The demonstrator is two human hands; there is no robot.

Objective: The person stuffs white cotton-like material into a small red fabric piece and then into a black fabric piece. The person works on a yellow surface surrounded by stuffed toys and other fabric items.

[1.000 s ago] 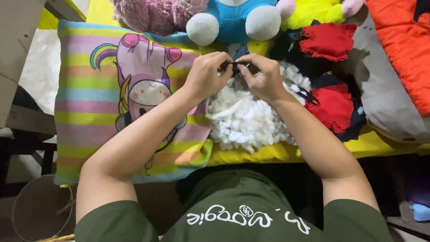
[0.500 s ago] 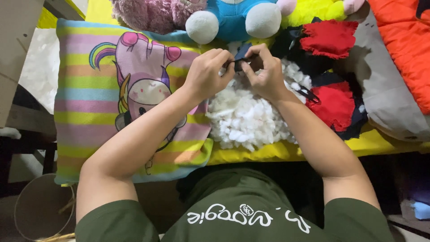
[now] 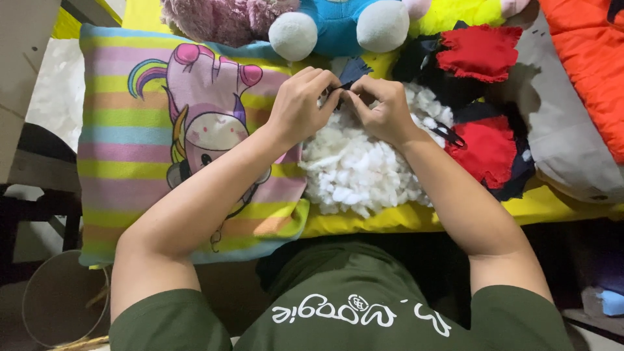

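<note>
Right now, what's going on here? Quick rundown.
A person in a dark green shirt has both hands together over a pile of white stuffing on a yellow sheet. The left hand and right hand pinch a small piece of dark fabric between the fingertips. A striped unicorn pillow lies to the left, red and black fabric pieces to the right, and plush toys beyond.
</note>
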